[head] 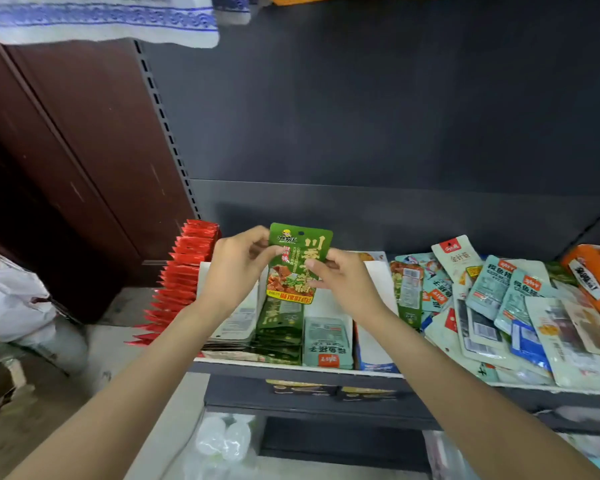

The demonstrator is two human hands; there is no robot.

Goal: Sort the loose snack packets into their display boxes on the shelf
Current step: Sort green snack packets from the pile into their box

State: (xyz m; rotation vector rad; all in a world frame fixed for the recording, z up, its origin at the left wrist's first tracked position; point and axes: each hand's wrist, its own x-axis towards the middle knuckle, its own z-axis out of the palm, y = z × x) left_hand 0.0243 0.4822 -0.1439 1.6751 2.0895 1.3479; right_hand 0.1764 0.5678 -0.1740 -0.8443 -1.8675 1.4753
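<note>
Two bare forearms are stretched up from the bottom edge toward the shelf [302, 370]. One green snack packet [298, 263] is held upright above the white display box [378, 271], pinched at its left edge by the left hand [238, 268] and at its right edge by the right hand [347, 282]. Matching green packets [279, 332] are stacked in the box directly below. Loose packets [520, 313] are heaped just right of the box, and red packets [181, 278] are ranked along its left.
</note>
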